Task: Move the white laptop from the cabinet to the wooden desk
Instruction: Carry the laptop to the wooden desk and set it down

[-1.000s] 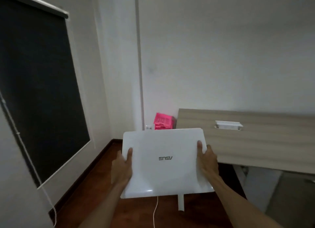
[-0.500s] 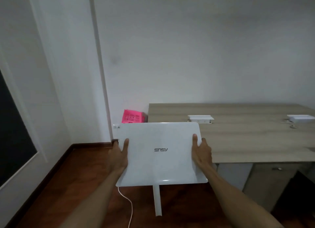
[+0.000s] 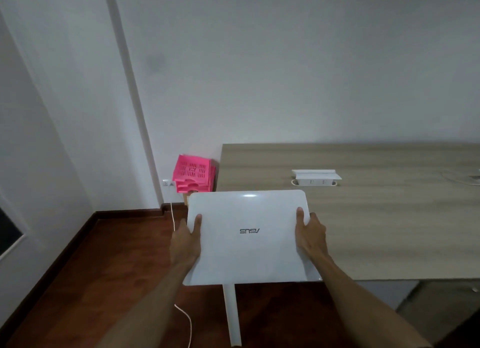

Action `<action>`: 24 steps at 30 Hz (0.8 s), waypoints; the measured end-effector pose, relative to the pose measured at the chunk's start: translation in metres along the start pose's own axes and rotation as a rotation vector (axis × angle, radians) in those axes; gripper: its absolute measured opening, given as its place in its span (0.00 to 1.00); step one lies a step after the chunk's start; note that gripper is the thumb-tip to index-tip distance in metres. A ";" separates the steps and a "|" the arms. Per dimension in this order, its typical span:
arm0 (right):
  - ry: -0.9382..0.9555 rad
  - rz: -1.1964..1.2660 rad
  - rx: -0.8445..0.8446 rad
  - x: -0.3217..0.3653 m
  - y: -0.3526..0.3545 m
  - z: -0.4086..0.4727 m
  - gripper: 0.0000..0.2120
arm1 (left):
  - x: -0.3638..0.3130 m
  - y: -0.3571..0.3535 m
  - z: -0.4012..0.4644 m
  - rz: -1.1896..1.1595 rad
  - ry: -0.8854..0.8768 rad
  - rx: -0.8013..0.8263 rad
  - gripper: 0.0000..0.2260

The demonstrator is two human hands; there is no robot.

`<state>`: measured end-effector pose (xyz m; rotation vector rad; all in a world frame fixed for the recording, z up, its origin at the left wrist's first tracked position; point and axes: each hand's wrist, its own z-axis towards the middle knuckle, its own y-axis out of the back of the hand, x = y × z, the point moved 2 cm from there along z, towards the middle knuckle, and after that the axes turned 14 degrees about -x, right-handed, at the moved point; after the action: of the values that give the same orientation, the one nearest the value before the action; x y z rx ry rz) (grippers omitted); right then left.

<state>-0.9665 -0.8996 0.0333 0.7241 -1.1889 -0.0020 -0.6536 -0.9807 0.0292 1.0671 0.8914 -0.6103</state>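
Note:
I hold a closed white laptop (image 3: 249, 246) flat in the air, lid up, its logo upside down to me. My left hand (image 3: 185, 239) grips its left edge, thumb on the lid. My right hand (image 3: 310, 234) grips its right edge the same way. The laptop hovers over the near left corner of the wooden desk (image 3: 384, 223), its right part above the desktop, its left part above the floor. The cabinet is out of view.
A white socket box (image 3: 315, 177) with a raised lid sits in the desk's middle. Pink stacked trays (image 3: 193, 173) stand by the wall left of the desk. A white cable (image 3: 173, 216) runs from a wall outlet across the dark wooden floor. A white desk leg (image 3: 232, 314) stands below the laptop.
The view has swung right, away from the dark window blind. The desk is nearer and larger, and the laptop, still in both hands, has come over its left corner.

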 end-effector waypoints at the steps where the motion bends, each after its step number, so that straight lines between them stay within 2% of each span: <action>1: -0.012 -0.020 0.017 -0.004 -0.009 0.017 0.33 | -0.002 -0.016 0.008 0.009 0.015 0.011 0.31; 7: -0.021 -0.190 0.130 -0.026 -0.065 0.095 0.34 | 0.008 -0.104 0.059 0.016 0.138 0.091 0.31; 11: -0.065 -0.250 0.243 -0.045 -0.100 0.129 0.35 | 0.021 -0.148 0.083 0.028 0.168 0.152 0.26; 18: -0.164 -0.357 0.328 -0.068 -0.167 0.165 0.34 | 0.066 -0.213 0.134 0.180 0.285 0.316 0.28; 21: -0.204 -0.374 0.376 -0.081 -0.196 0.175 0.33 | 0.088 -0.235 0.150 0.241 0.362 0.347 0.29; 24: -0.228 -0.398 0.423 -0.093 -0.221 0.184 0.32 | 0.103 -0.254 0.163 0.284 0.368 0.362 0.26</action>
<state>-1.0780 -1.1310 -0.1253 1.3550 -1.2573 -0.1732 -0.7498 -1.2285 -0.1465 1.6388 0.9402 -0.3456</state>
